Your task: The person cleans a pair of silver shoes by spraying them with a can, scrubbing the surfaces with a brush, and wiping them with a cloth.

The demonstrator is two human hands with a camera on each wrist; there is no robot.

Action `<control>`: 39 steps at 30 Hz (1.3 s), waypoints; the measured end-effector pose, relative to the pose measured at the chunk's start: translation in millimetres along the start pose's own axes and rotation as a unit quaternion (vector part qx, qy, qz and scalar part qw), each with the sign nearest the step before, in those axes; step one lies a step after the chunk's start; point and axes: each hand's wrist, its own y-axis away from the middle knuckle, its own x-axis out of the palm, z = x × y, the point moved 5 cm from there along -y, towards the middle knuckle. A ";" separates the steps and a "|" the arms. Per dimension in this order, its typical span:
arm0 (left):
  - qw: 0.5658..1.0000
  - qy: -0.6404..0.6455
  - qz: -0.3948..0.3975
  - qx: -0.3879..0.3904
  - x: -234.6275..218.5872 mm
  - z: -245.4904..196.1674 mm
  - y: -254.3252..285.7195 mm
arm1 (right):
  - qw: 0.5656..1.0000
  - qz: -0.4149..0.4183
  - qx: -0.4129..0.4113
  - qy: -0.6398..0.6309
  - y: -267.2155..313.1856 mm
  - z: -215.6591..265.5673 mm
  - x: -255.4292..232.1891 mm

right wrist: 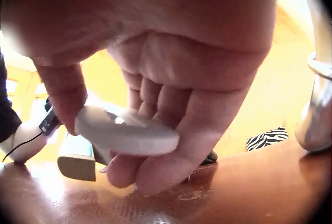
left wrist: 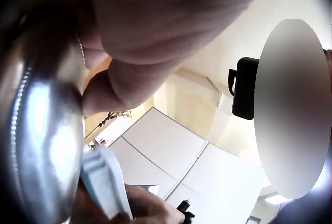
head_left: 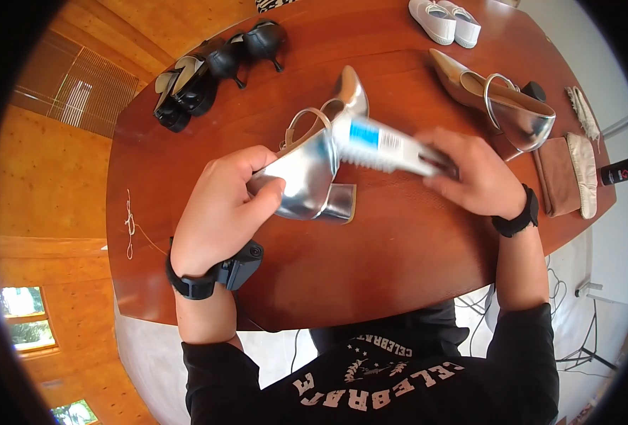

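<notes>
A silver block-heeled shoe with an ankle strap (head_left: 296,177) is held up over the table by the left hand (head_left: 222,198), whose thumb and fingers grip its heel end. The right hand (head_left: 473,170) grips the handle of a white brush (head_left: 392,150) with a blue label; its bristles are at the shoe's side near the strap. In the left wrist view the shoe (left wrist: 44,125) fills the left edge, with the brush (left wrist: 106,180) beside it. In the right wrist view, thumb and fingers pinch the white handle (right wrist: 127,133).
The matching silver shoe (head_left: 498,99) lies at the right, near a brown and cream pouch (head_left: 562,177). White sneakers (head_left: 445,21) stand at the far edge. Black heeled shoes (head_left: 222,64) stand far left, and a thin string (head_left: 130,227) lies near the left edge.
</notes>
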 end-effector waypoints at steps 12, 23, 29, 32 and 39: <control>0.983 -0.107 -0.021 0.148 16.2 -30.3 11.5 | 0.994 -0.057 0.076 0.053 -3.5 -12.4 -0.9; 0.964 -0.164 -0.026 0.206 19.9 -41.5 18.2 | 0.996 -0.026 0.086 0.018 -3.3 -12.1 -2.5; 0.956 -0.166 -0.027 0.239 27.4 -49.1 19.1 | 0.984 -0.059 0.151 0.073 -1.0 -24.3 -8.6; 0.953 -0.168 -0.031 0.250 30.8 -50.0 19.1 | 0.990 -0.048 0.129 0.044 -1.6 -19.9 -7.4; 0.953 -0.174 -0.033 0.247 34.4 -51.0 19.6 | 0.980 -0.063 0.163 0.095 -0.5 -27.8 -7.3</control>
